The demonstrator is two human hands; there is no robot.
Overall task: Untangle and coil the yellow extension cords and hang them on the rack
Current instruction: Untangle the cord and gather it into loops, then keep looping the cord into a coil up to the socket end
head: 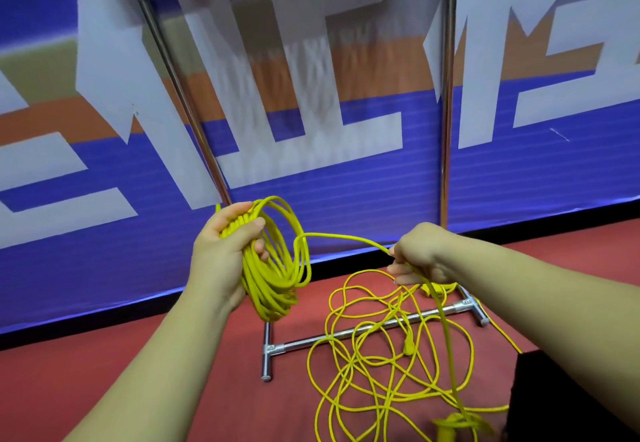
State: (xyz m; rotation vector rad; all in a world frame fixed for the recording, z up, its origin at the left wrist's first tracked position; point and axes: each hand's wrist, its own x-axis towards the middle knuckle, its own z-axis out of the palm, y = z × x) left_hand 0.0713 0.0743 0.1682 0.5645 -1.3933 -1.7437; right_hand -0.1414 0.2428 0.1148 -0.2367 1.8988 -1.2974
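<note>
Left hand (221, 251): grip closed around the top of the coil (273, 268), fingers wrapped over the bunched loops, thumb across the front. Coil hangs below the grip, many turns, lower end roughly level with the wrist.

Right hand (419, 256): grip closed on a single strand of cord (346, 237). Strand runs nearly level from this grip leftward to the coil, making one small loop where it joins. Below the right grip the same cord drops steeply toward the floor (138, 372) at bottom right.

Loose cord (374, 348): tangled pile of overlapping loops on the red floor, below and between the two grips, lying across the rack's base bar (346, 332). A yellow plug end (408, 346) sits in the pile. Another yellow end piece (460, 424) at bottom edge, blurred; cannot tell what it is.

Rack: two metal uprights (448, 95) rise behind the hands, one beyond each grip; T-shaped feet on the floor. Nothing visible hanging on the visible part.

Backdrop: blue, orange and white banner (104, 199) behind the rack.
</note>
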